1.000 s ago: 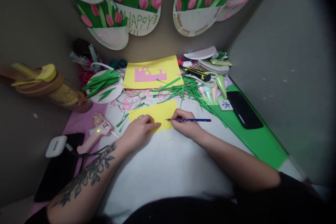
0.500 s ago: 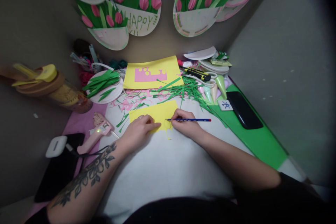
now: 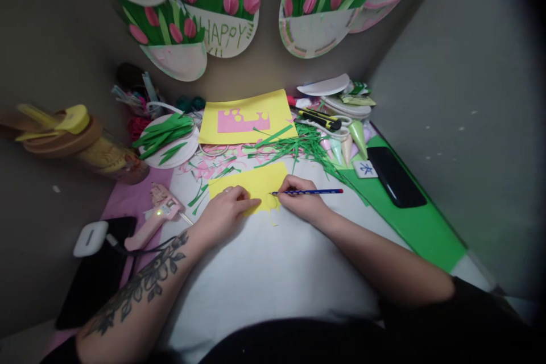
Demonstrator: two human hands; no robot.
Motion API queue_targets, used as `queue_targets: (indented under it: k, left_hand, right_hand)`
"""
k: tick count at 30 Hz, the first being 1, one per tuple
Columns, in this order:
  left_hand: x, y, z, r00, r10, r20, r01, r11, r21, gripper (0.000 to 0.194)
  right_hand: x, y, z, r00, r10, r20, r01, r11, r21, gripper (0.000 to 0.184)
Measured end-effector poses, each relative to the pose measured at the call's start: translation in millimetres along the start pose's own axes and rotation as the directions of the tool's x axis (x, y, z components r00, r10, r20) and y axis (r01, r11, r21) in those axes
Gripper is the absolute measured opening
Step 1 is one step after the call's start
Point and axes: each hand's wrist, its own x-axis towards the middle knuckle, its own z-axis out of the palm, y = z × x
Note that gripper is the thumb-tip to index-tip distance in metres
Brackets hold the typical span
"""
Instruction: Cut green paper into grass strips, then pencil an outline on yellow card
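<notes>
Outlining, seemingly, a rounded shape on near yellow sheet, below and left of the grip, with blue pencil pinched in closed right hand. Steadying sheet with left hand, loosely open, grasping nothing visible; calling for light, controlled strokes.

Wall plates partly out of frame

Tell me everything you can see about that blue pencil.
The pencil is slim, dark blue, with small pale marks along its shaft and a red end. It lies almost level across the view, pinched in the right hand, its tip at the yellow paper beside a drawn rounded outline. The hand hides part of the shaft; its material is unclear.
</notes>
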Motion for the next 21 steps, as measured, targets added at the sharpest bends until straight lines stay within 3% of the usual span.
queue_targets:
  k: [21]
  left_hand:
    - [0.6,0.6,-1.2,1.000,0.000,-0.002,0.000,1.000,-0.031,0.041]
  right_hand:
    - [0.4,-0.2,-0.5,1.000,0.009,-0.021,-0.009,1.000,0.021,0.008]
